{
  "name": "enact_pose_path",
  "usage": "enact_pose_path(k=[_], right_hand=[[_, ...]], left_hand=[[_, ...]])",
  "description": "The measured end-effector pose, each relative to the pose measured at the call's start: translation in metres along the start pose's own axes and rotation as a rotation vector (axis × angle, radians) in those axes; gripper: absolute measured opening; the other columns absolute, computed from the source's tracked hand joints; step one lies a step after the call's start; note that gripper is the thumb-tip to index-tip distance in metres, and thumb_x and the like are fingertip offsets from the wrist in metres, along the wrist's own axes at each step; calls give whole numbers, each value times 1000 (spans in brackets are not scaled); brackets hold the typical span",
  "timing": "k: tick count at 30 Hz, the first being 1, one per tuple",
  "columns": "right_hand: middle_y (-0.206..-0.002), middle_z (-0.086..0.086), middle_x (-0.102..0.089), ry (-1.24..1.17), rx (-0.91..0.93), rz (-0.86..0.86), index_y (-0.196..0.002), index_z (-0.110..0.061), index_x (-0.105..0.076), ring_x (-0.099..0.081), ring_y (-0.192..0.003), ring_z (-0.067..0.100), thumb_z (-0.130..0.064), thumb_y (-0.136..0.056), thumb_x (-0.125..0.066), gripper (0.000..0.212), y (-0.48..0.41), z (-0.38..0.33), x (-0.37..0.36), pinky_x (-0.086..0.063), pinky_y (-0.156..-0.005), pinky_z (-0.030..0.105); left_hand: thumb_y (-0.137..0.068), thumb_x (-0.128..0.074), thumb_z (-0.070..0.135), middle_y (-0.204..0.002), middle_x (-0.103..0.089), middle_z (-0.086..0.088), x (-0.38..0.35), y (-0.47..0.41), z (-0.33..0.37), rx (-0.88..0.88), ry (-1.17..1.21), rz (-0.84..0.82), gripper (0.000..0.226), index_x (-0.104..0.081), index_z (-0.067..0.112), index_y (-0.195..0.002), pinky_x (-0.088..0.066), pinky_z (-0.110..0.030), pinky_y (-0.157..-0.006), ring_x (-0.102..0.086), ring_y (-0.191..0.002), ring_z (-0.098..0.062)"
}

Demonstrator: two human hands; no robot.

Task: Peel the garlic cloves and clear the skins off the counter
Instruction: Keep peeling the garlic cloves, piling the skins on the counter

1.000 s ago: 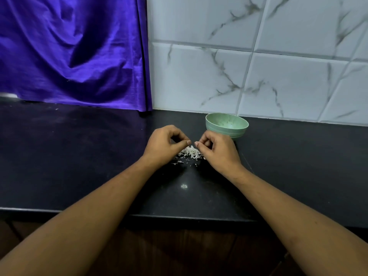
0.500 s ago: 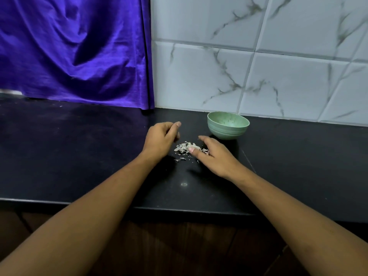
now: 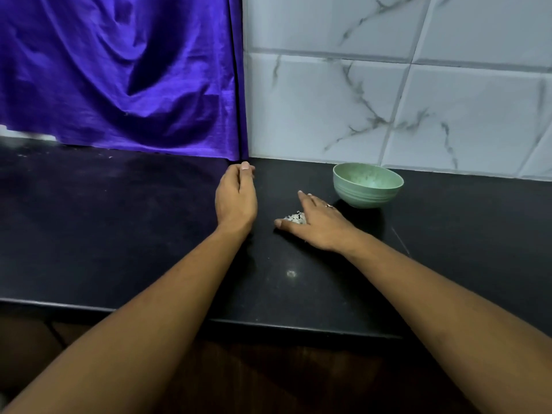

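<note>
Fingers (image 3: 307,200) of the right hand (image 3: 321,224) now lie spread, no longer pinching, with the garlic skins (image 3: 295,218) between thumb and forefinger. The left hand (image 3: 236,198) has moved off, straight-fingered and holding nothing. Peeling seems done; sweeping starts.

Dim, cool light is falling on the counter (image 3: 119,234); a small glare spot is shining in front of the bowl (image 3: 368,186), and the wall tiles (image 3: 328,115) behind it are bowing.

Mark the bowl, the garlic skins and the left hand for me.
bowl (image 3: 368,196): head view, outer wall.
garlic skins (image 3: 295,218): head view, middle of the pile.
left hand (image 3: 236,200): head view, back of hand.
</note>
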State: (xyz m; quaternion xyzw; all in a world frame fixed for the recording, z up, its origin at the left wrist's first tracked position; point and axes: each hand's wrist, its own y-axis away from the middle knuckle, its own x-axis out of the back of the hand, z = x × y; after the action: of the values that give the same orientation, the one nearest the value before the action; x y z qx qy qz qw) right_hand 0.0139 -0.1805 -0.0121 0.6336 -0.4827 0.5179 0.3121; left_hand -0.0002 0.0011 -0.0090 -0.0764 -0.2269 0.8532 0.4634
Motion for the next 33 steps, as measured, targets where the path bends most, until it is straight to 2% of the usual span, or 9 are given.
enact_pose_path(k=[4, 7, 9, 15, 18, 23, 28, 31, 33], right_hand=[[-162, 13, -37, -174, 45, 73, -160, -12, -28, -40, -147, 27, -57, -100, -54, 79, -11, 6, -1, -32, -121, 40], [-143, 6, -58, -813, -36, 213, -137, -22, -58, -55, -131, 17, -38, -105, -54, 36, -6, 20, 3, -41, -116, 39], [-133, 5, -63, -1104, -101, 292, -122, -25, -62, -57, -130, 20, -30, -109, -48, 20, 2, 28, 8, -43, -113, 36], [-131, 8, -66, -1207, -143, 358, -126, -14, -64, -61, -123, 15, -36, -111, -38, 38, 25, 26, 9, -44, -107, 29], [-126, 2, -70, -1185, -150, 457, -124, -12, -68, -63, -116, 4, -39, -110, -40, 41, 29, 29, 7, -44, -100, 21], [-129, -9, -66, -1075, -122, 349, -121, -26, -67, -57, -126, 7, -58, -104, -44, 43, 18, 32, 5, -42, -107, 29], [-116, -12, -69, -977, -77, 237, -102, -31, -67, -60, -119, 6, -81, -88, -44, 57, -13, 27, 9, -41, -109, 31], [-126, 4, -70, -1018, -35, 161, -125, -15, -68, -64, -121, 13, -68, -101, -38, 65, -37, 29, 9, -45, -113, 35], [-124, 11, -71, -1070, -25, 121, -127, -6, -66, -67, -117, 17, -57, -107, -32, 65, -48, 30, 12, -52, -101, 27]], left_hand=[[-96, -33, 67, -103, -69, 5, 1, 4, 2, 30, -38, -130, 59, -67, 20, -107, -50, -47, -101, -64, -104, -17], [-82, -32, 83, -107, -70, -1, -5, 12, 8, 95, -48, -280, 78, -66, 17, -106, -47, -46, -106, -64, -109, -20], [-78, -31, 86, -114, -69, -9, -9, 19, 12, 113, -85, -390, 89, -64, 9, -109, -46, -46, -107, -63, -113, -23], [-104, -35, 64, -128, -66, -7, -30, 34, 32, 14, -196, -680, 62, -64, 13, -125, -42, -35, -106, -59, -122, -21], [-99, -35, 72, -132, -64, 2, -43, 40, 32, 38, -92, -783, 65, -63, 23, -130, -41, -39, -114, -58, -126, -12], [-106, -34, 59, -124, -69, 1, -43, 26, 26, 172, 219, -533, 51, -67, 24, -122, -47, -41, -111, -65, -116, -11], [-105, -35, 63, -114, -72, 7, -39, 16, 13, 122, 174, -389, 53, -70, 23, -114, -49, -38, -109, -67, -108, -5], [-100, -34, 71, -115, -71, 9, -40, 13, 11, 124, 135, -378, 62, -69, 24, -118, -48, -39, -109, -65, -112, -4], [-94, -33, 76, -118, -71, 10, -41, 10, 9, 134, 128, -360, 67, -69, 25, -119, -47, -41, -110, -64, -116, -6]])
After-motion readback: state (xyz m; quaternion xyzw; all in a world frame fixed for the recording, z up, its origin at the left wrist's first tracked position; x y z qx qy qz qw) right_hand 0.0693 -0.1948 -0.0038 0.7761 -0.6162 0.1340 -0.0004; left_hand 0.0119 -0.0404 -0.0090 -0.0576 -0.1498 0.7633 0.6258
